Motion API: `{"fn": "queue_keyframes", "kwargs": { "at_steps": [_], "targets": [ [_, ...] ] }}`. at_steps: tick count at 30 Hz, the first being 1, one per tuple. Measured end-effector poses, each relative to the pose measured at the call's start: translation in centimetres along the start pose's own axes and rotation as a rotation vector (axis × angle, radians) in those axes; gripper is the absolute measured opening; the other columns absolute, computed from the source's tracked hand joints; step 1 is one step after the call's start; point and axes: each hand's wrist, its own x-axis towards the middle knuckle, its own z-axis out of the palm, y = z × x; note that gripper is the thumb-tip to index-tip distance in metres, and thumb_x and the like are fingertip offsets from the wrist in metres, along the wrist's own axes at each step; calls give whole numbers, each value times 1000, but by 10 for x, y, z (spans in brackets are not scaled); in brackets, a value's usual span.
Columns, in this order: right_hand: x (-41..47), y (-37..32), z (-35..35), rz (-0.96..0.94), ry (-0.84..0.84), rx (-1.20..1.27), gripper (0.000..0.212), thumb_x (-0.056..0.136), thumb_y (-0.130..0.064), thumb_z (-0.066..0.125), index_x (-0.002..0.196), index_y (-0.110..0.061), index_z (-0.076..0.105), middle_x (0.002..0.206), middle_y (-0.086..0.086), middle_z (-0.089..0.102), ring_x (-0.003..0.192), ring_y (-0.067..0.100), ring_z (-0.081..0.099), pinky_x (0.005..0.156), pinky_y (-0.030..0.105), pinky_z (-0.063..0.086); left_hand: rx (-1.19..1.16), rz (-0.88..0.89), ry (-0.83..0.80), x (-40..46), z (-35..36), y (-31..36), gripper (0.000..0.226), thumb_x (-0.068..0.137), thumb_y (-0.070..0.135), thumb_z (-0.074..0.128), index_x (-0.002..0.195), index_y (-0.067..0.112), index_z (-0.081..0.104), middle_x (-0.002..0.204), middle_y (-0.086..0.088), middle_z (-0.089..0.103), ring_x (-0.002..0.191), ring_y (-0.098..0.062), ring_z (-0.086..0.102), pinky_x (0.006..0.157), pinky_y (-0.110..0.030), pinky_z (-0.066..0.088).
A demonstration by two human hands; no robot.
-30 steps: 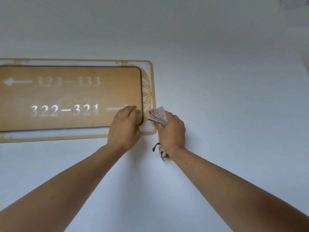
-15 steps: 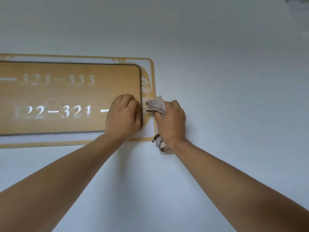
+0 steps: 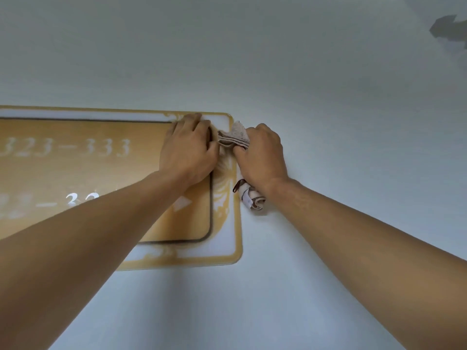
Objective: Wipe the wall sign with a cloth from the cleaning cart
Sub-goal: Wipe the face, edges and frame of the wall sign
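A gold wall sign with white room numbers and a clear, gold-trimmed backing plate hangs on the white wall. My left hand lies on the sign's upper right corner, fingers bent against its surface. My right hand grips a bunched beige cloth and presses it against the sign's right border near the top. The cloth's tail hangs out below my wrist. My left forearm hides part of the lower number row.
Plain white wall surrounds the sign on the right, above and below. A dark shape sits at the top right corner of the view.
Both hands have moved up the sign's right edge, from beside the lower number row to its upper right corner. The view has shifted too, so the sign sits lower.
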Motion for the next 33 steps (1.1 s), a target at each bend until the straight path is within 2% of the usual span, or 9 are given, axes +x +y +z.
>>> {"fn": "queue_keyframes", "kwargs": {
  "at_steps": [5, 9, 14, 17, 20, 26, 33],
  "targets": [
    [43, -11, -2, -23, 51, 2, 15, 92, -17, 58, 78, -12, 53, 94, 9, 57, 82, 24, 50, 67, 29, 33, 70, -11, -5, 3, 19, -8, 50, 87, 33, 38, 127, 10, 57, 145, -12, 49, 138, -29, 38, 119, -48, 25],
    [63, -21, -1, -13, 117, -4, 9, 91, -18, 62, 87, -10, 63, 101, 11, 65, 88, 28, 60, 66, 29, 36, 68, 2, 46, 7, 20, -12, 52, 85, 34, 37, 126, 11, 59, 144, -11, 51, 136, -28, 41, 118, -47, 27],
    [70, -24, 4, -11, 145, 10, 11, 89, -19, 64, 87, -14, 54, 104, 10, 63, 85, 25, 56, 66, 29, 38, 52, -17, 65, 8, 23, -13, 53, 84, 33, 39, 124, 9, 62, 142, -13, 54, 134, -30, 44, 116, -46, 30],
    [68, -21, 7, -2, 159, 1, 9, 90, -21, 64, 93, -14, 59, 106, 8, 64, 91, 26, 59, 67, 29, 40, 24, -25, 36, 4, 23, -14, 55, 85, 34, 40, 130, 10, 59, 147, -12, 51, 137, -30, 41, 118, -46, 28],
    [64, -23, 5, 2, 172, 12, 17, 92, -22, 62, 105, -10, 64, 112, 9, 65, 99, 25, 62, 72, 28, 43, 36, -13, 9, 4, 22, -13, 56, 88, 36, 41, 137, 11, 54, 153, -11, 43, 143, -29, 34, 120, -46, 22],
    [48, -22, -2, -4, 107, -73, 28, 93, -21, 59, 118, -8, 57, 124, 12, 56, 102, 27, 59, 74, 28, 41, 107, 0, -103, -9, 24, -12, 60, 94, 36, 32, 147, 12, 40, 163, -11, 26, 153, -26, 16, 123, -47, 11],
    [12, -10, -3, 1, -25, -141, 19, 92, -20, 55, 106, -9, 62, 117, 12, 61, 105, 31, 59, 72, 29, 38, 118, 26, -144, -51, 17, -3, 66, 94, 41, 23, 154, 15, 30, 165, -7, 22, 154, -22, 11, 124, -47, 6]
  ]
}}
